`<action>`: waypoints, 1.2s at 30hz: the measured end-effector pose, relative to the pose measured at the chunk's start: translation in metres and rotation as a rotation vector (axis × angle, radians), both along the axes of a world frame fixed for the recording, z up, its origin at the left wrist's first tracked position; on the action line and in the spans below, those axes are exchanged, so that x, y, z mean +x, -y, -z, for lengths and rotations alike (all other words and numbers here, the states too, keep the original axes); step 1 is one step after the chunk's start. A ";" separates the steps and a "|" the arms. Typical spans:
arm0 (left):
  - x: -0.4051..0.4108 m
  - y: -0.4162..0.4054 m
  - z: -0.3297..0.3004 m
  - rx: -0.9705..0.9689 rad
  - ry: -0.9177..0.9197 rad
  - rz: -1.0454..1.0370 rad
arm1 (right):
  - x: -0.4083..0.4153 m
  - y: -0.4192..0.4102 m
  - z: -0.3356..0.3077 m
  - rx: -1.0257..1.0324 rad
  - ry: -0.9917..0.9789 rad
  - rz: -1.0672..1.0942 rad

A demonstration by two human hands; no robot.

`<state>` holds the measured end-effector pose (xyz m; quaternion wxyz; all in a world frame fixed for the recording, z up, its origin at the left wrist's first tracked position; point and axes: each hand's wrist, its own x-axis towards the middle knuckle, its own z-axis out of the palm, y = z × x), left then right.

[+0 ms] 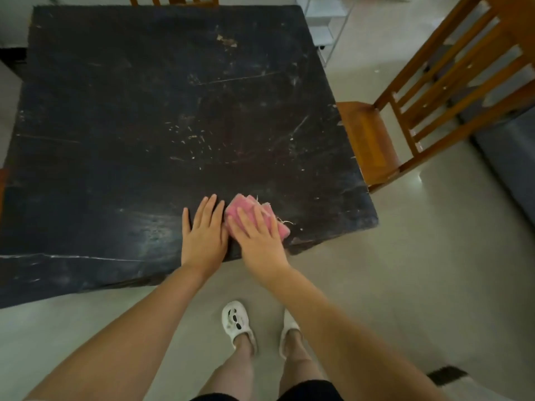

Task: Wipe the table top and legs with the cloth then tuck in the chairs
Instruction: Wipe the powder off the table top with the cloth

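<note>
A dark, scratched square table [150,117] fills most of the view. Near its front right corner lies a folded pink cloth [262,211] with frayed threads. My right hand [257,235] presses flat on the cloth, covering its near half. My left hand [204,230] rests flat on the bare table top just left of the cloth, fingers apart, holding nothing. A wooden slat-back chair [373,140] stands at the table's right side, pulled out and angled. Another chair's back [173,0] shows at the far edge.
A white wire rack [327,27] stands beyond the far right corner. A dark grey sofa edge [509,163] lies at the right. My feet in white slippers [237,321] stand on the pale floor in front of the table.
</note>
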<state>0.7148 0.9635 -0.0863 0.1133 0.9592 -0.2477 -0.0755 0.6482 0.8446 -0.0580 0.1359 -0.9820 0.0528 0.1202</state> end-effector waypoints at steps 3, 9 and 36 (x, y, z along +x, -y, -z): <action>0.000 -0.001 -0.001 -0.001 0.008 -0.013 | -0.034 0.044 0.016 -0.100 0.009 0.151; -0.009 0.019 -0.006 -0.046 0.011 -0.013 | -0.096 0.169 -0.016 0.043 0.200 0.762; -0.015 0.088 0.005 -0.006 0.045 -0.394 | 0.139 0.134 0.025 -0.081 0.037 -0.141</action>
